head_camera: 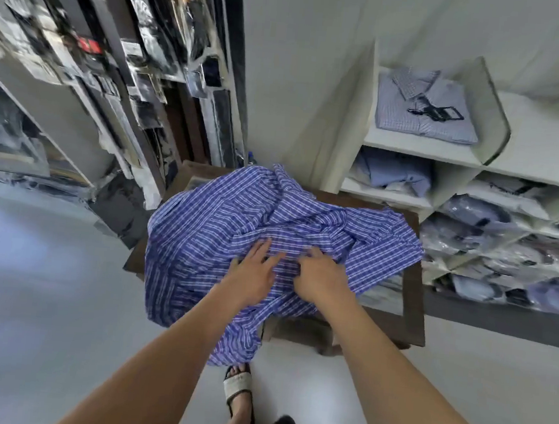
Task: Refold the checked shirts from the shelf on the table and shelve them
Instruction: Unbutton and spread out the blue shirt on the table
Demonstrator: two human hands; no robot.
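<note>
Evidently nothing is folded yet: the crumpled checked shirt [271, 211] is pressed by the flat left hand [252, 272] and pinched by the right hand [319, 278].

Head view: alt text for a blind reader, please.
A rumpled blue checked shirt lies spread over a brown table, hanging off the near edge; the left hand presses flat on it, the right hand grips its fabric. White shelves at right hold a folded checked shirt.
</note>
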